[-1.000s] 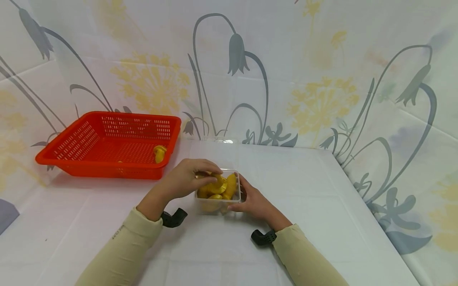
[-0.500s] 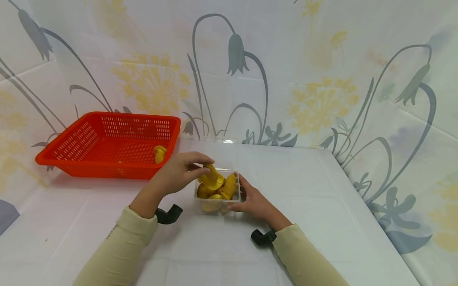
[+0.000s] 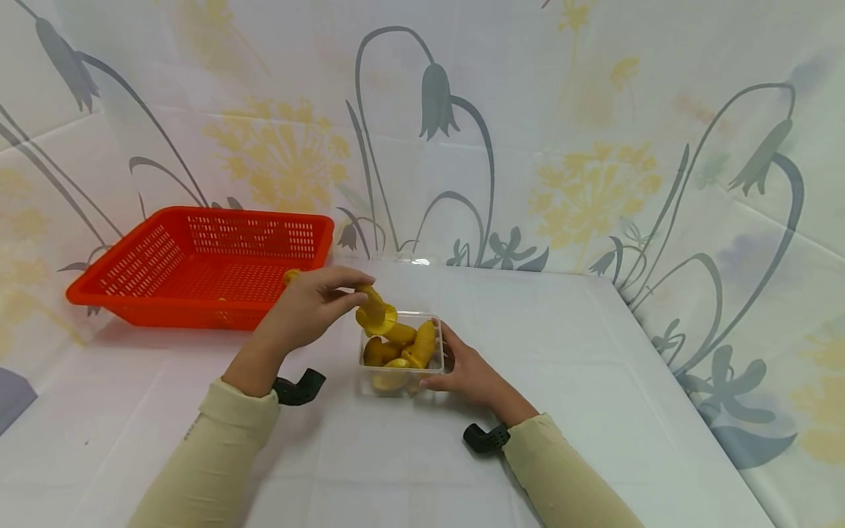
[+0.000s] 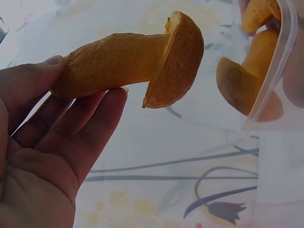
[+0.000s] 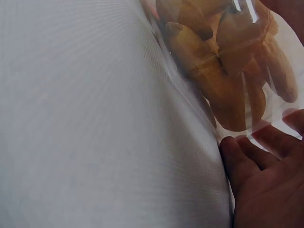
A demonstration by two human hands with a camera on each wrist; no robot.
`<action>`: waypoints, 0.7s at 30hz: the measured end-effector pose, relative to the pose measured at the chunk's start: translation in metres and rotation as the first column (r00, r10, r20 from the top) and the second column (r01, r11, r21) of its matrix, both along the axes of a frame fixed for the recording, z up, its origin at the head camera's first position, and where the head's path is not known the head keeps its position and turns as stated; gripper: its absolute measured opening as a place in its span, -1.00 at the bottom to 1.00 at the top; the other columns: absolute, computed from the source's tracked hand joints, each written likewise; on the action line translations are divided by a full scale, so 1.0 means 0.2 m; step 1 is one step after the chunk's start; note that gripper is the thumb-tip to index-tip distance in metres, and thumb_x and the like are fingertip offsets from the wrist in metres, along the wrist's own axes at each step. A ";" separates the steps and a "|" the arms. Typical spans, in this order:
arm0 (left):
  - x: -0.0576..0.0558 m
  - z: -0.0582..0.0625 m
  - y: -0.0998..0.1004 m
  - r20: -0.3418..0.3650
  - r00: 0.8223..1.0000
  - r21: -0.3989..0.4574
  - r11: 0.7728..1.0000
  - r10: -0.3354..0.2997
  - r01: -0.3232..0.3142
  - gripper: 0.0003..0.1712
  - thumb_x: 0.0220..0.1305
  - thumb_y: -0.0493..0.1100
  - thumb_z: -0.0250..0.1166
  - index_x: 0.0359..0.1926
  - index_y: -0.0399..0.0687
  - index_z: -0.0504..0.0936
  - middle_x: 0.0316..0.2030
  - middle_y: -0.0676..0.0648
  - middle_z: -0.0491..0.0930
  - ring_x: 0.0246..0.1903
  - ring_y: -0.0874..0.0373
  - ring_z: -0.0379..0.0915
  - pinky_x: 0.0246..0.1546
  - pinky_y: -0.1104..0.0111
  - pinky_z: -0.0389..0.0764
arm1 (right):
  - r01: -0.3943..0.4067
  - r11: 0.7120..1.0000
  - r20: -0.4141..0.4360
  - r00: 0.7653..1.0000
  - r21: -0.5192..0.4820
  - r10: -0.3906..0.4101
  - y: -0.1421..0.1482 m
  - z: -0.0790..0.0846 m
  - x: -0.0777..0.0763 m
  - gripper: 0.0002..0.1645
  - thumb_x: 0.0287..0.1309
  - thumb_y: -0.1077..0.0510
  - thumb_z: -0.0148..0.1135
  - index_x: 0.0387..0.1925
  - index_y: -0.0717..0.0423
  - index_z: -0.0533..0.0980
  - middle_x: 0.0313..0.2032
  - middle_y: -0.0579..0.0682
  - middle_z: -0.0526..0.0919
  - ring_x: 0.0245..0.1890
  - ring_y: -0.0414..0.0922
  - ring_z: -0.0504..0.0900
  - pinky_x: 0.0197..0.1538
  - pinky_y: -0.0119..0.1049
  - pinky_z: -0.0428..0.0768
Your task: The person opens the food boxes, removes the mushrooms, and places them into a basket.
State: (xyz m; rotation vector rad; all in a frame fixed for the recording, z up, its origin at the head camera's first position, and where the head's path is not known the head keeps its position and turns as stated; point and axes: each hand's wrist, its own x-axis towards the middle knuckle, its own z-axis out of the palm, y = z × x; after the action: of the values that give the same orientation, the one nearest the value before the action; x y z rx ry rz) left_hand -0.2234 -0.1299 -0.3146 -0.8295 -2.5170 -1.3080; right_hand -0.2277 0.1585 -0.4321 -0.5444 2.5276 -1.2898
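My left hand (image 3: 297,308) pinches a yellow-brown mushroom (image 3: 375,314) by its stem, between thumb and fingers. Its cap points down toward a clear plastic container (image 3: 404,368), over the left rim. In the left wrist view the whole mushroom (image 4: 114,64) shows, with its cap away from the fingers. Several more mushrooms (image 3: 422,343) lie in the container, tilted various ways. At the container's right side, my right hand (image 3: 472,375) grips the wall, thumb at the front corner. The right wrist view shows mushrooms (image 5: 232,95) through the clear wall beside the fingertips (image 5: 231,146).
A red slotted basket (image 3: 185,301) stands at the back left, with one mushroom (image 3: 290,276) partly hidden behind my left hand. Something clear and shiny (image 3: 414,261) lies at the table's back edge. A grey object (image 3: 13,396) shows at far left.
My left hand has lifted the mushroom out from among the others and moved it up and left, to the container's left rim. The right hand and container have stayed in place.
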 end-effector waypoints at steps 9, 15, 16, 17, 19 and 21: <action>-0.02 0.00 -0.05 -0.002 0.996 0.035 0.995 0.093 -0.093 -0.67 0.28 -0.17 0.29 0.07 -0.06 0.64 -0.05 -0.05 0.66 -0.08 0.09 0.61 -0.03 0.22 0.67 | -0.009 1.000 -0.007 1.000 -0.007 0.009 0.00 -0.01 -0.01 0.37 -0.12 -0.23 0.49 0.53 -0.25 -0.21 0.51 -0.14 0.04 0.47 -0.02 0.17 0.44 -0.02 0.24; -0.03 0.01 -0.10 -0.022 0.985 0.047 0.984 0.172 -0.170 -0.66 0.31 -0.12 0.25 0.10 -0.02 0.62 -0.02 -0.06 0.66 -0.12 0.05 0.63 -0.06 0.44 0.65 | -0.012 1.000 -0.010 1.000 -0.016 0.012 0.00 -0.02 -0.01 0.38 -0.13 -0.22 0.49 0.54 -0.21 -0.20 0.51 -0.12 0.05 0.47 -0.01 0.17 0.44 0.00 0.23; -0.03 0.01 -0.10 -0.033 0.984 0.058 0.983 0.176 -0.174 -0.65 0.31 -0.13 0.25 0.10 -0.03 0.62 -0.01 -0.07 0.66 -0.11 0.05 0.63 -0.07 0.52 0.63 | -0.014 1.000 -0.012 1.000 -0.018 0.014 0.00 -0.02 -0.02 0.38 -0.13 -0.22 0.50 0.54 -0.19 -0.20 0.51 -0.12 0.05 0.47 -0.01 0.17 0.44 0.00 0.23; -0.03 0.02 -0.11 -0.039 0.982 0.066 0.981 0.185 -0.182 -0.65 0.32 -0.13 0.25 0.11 -0.03 0.61 -0.01 -0.08 0.65 -0.12 0.04 0.63 -0.10 0.58 0.60 | -0.015 1.000 -0.013 1.000 -0.020 0.015 0.00 -0.02 -0.02 0.38 -0.13 -0.22 0.50 0.54 -0.18 -0.20 0.50 -0.11 0.06 0.47 -0.01 0.17 0.44 0.00 0.23; -0.02 0.03 -0.13 -0.040 0.978 0.084 0.976 0.203 -0.199 -0.64 0.32 -0.13 0.24 0.12 -0.01 0.61 -0.02 -0.08 0.65 -0.12 0.06 0.61 -0.15 0.70 0.54 | -0.019 0.999 -0.017 1.000 -0.026 0.019 0.00 -0.02 -0.02 0.38 -0.13 -0.21 0.50 0.54 -0.17 -0.20 0.50 -0.10 0.07 0.47 -0.01 0.17 0.44 0.00 0.23; -0.02 0.04 -0.14 -0.034 0.975 0.101 0.972 0.219 -0.214 -0.64 0.33 -0.14 0.23 0.13 0.01 0.60 -0.02 -0.07 0.65 -0.12 0.08 0.61 -0.15 0.70 0.54 | -0.022 0.999 -0.019 1.000 -0.027 0.021 0.00 -0.02 -0.02 0.38 -0.13 -0.21 0.50 0.54 -0.19 -0.20 0.50 -0.10 0.07 0.47 -0.01 0.18 0.44 0.00 0.23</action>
State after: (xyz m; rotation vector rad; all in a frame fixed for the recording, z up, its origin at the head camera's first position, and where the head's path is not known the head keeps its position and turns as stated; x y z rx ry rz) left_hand -0.2276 -0.1585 -0.3069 -0.5400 -2.4075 -1.3104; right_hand -0.2312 0.1593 -0.4361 -0.5902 2.5158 -1.3190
